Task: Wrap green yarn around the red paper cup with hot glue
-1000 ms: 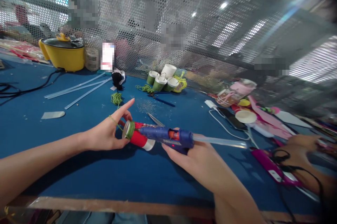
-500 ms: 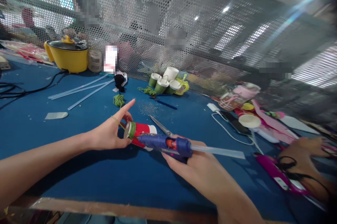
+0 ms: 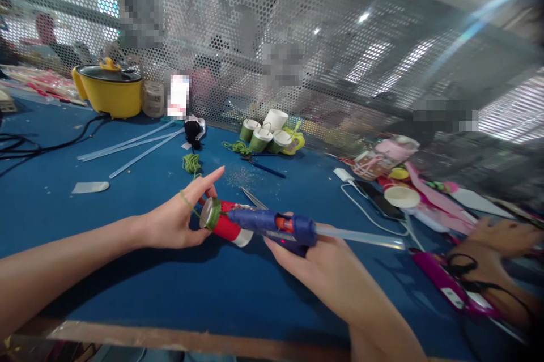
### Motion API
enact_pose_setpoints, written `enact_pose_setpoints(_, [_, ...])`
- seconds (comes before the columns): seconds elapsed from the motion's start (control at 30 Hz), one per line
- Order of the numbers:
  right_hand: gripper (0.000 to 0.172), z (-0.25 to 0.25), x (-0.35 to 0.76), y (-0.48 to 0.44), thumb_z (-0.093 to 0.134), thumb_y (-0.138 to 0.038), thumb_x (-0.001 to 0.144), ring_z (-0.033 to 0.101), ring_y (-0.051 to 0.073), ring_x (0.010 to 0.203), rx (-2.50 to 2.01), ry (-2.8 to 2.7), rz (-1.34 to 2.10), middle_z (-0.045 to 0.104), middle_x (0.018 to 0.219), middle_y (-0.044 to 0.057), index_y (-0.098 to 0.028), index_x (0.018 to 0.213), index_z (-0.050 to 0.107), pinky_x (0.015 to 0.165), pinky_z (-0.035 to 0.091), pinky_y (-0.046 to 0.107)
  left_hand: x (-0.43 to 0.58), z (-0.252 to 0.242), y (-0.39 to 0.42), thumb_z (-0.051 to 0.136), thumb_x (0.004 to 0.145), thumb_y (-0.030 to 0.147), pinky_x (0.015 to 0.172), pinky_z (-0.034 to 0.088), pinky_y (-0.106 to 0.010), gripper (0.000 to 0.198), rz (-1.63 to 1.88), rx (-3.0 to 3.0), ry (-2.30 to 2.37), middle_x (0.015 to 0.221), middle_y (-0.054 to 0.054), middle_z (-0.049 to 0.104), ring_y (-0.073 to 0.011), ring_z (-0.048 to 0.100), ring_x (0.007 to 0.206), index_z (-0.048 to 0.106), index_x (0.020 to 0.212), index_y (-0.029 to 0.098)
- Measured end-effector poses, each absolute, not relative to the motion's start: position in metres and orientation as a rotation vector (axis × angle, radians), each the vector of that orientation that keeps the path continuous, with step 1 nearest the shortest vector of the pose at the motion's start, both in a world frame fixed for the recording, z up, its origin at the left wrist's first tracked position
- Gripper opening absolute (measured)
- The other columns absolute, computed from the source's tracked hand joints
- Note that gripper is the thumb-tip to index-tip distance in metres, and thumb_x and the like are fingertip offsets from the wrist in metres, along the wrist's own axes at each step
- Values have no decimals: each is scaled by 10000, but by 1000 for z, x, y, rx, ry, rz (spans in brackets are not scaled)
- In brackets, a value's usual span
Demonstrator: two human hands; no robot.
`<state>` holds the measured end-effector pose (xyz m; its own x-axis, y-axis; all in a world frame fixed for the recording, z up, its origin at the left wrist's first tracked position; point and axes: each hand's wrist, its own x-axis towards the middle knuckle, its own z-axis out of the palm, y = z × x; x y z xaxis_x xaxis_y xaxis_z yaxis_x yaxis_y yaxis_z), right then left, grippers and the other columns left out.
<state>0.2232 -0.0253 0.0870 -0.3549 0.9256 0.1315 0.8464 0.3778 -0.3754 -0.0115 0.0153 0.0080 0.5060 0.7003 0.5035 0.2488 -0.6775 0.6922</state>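
My left hand point(image 3: 182, 214) grips a small red paper cup point(image 3: 227, 229) by its end, which has green yarn wound around it. The cup lies on its side, white rim toward the right. A strand of the green yarn point(image 3: 192, 164) runs over the hand from a small bundle on the table. In my right hand point(image 3: 314, 271) is a blue hot glue gun point(image 3: 272, 226), its nozzle at the cup near the wound yarn. A clear glue stick point(image 3: 361, 236) sticks out of its back. Partly behind the gun lies a pair of scissors point(image 3: 254, 197).
Beyond my hands stand several green-wrapped cups point(image 3: 260, 139) beside pliers point(image 3: 267, 168). Glue sticks point(image 3: 147, 152), a yellow pot point(image 3: 113, 90) and a glass jar point(image 3: 153, 98) are at the back left. On the right are a phone point(image 3: 378, 199), a purple power strip point(image 3: 450, 282) and another person's hand point(image 3: 505, 237).
The glue gun has moved slightly right and the cup's rim end has tilted down. Another person's hand at the right has shifted. Both my grips stay the same.
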Motion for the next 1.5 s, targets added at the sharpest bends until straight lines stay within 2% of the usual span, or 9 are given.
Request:
enact_pose_setpoints(0.17, [168,82,226,-24,522,-322,818,615,172,656,-1566,-2282,384,687,733,-1,-236,746,647,604,497,274,-11,10,15,568,727,89,866,467,-410,932,1097,2285,748,1082,-65,461,-190,494,928,5,1443,288])
enact_pose_setpoints(0.27, [195,84,225,-22,504,-314,833,591,162,612,-1559,-2276,360,672,676,-8,-231,732,648,587,483,273,-11,11,14,563,728,83,857,466,-414,933,1102,2323,737,1074,-66,460,-194,484,922,1,1442,293])
enact_pose_setpoints(0.43, [189,84,222,-18,496,-288,838,609,167,627,-1537,-2280,376,687,709,4,-227,805,672,583,479,266,-12,11,12,569,713,59,889,453,-426,952,1059,2363,726,1097,-80,439,-210,474,958,1,1443,285])
enact_pose_setpoints(0.53, [203,85,219,-16,490,-290,841,619,167,616,-1519,-2276,391,689,696,7,-224,785,674,560,474,257,-13,12,11,574,692,41,909,448,-421,975,1032,2400,705,1127,-85,423,-217,467,987,4,1444,286])
enact_pose_setpoints(0.7, [201,87,219,-18,481,-251,824,602,166,569,-1455,-2337,310,679,657,5,-226,803,680,535,469,259,-11,11,12,572,709,65,880,465,-397,947,1072,2360,727,1094,-76,445,-198,492,945,13,1444,281])
enact_pose_setpoints(0.87, [247,84,223,-22,474,-301,846,595,167,593,-1518,-2333,307,668,629,-6,-228,681,643,595,485,274,-11,7,15,568,720,100,869,458,-404,934,1105,2251,758,1083,-61,454,-194,495,943,7,1440,296])
enact_pose_setpoints(1.0, [191,87,222,-26,487,-292,831,613,172,649,-1575,-2303,349,692,745,2,-232,731,638,596,490,272,-10,7,16,587,685,105,835,468,-369,959,1077,2105,816,1056,-46,442,-177,513,920,25,1439,293])
enact_pose_setpoints(1.13, [166,94,218,-28,478,-209,794,593,168,588,-1583,-2331,320,662,672,11,-240,706,616,532,466,264,-9,8,15,593,668,111,776,484,-336,975,1055,1971,822,1014,-30,451,-146,532,838,24,1437,294])
enact_pose_setpoints(1.5, [122,85,220,-27,500,-244,800,605,178,698,-1583,-2346,442,666,761,23,-210,761,611,627,466,276,-11,9,18,636,645,153,743,490,-337,1006,989,1838,931,986,-23,481,-156,537,827,31,1436,290])
